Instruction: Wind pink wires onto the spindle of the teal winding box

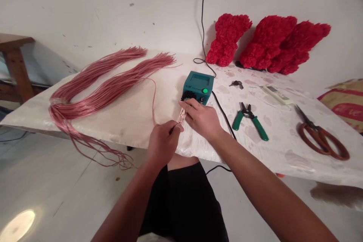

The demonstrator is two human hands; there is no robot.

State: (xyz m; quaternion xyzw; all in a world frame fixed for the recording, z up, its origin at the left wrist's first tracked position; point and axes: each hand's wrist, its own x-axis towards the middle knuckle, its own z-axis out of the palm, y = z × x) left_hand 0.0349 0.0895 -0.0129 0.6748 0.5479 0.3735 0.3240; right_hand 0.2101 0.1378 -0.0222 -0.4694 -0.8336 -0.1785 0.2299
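Observation:
My left hand (163, 138) is closed in a pinch on a thin pink cord (154, 98) near the table's front edge. The cord loops up from the hand toward a large bundle of pink cords (99, 87) lying across the left of the table. My right hand (202, 118) holds a small pale piece (182, 114) against the front of a teal box-shaped device (197, 87) with a lit green button. Both hands almost touch at the pale piece.
Green-handled pliers (249, 119), a set of keys (236, 83), a white remote (276, 94) and orange-handled scissors (321, 136) lie to the right on the white table (127, 117). Red fuzzy shapes (269, 43) lean on the wall. A black cable (203, 22) runs to the device.

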